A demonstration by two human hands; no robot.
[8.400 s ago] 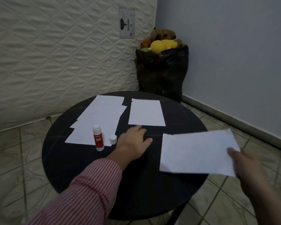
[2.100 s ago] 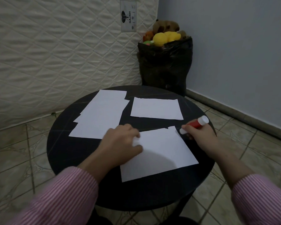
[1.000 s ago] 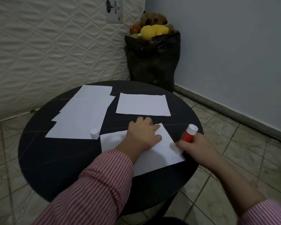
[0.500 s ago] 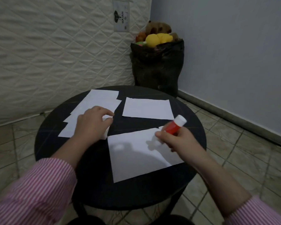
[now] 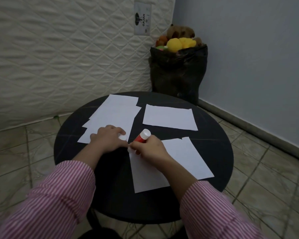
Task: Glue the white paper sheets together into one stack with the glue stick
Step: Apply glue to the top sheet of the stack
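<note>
Glue going on at the sheet's corner

Right hand [image 5: 151, 149] grips the glue stick [image 5: 142, 136], tip down on the near sheet [image 5: 179, 163] — left hand [image 5: 109, 139] at nine o'clock pinches the cap [image 5: 122, 137].

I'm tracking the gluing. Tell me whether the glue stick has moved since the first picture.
Yes. The glue stick has left its standing spot on the left paper pile; the right hand now holds it tilted over the near sheet's left corner.

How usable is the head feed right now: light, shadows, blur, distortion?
Head view: dim room, white sheets still readable on the dark table; soft shadow under the right hand; wide-angle bending toward the edges; sleeves softly blurred; no glare.
</note>
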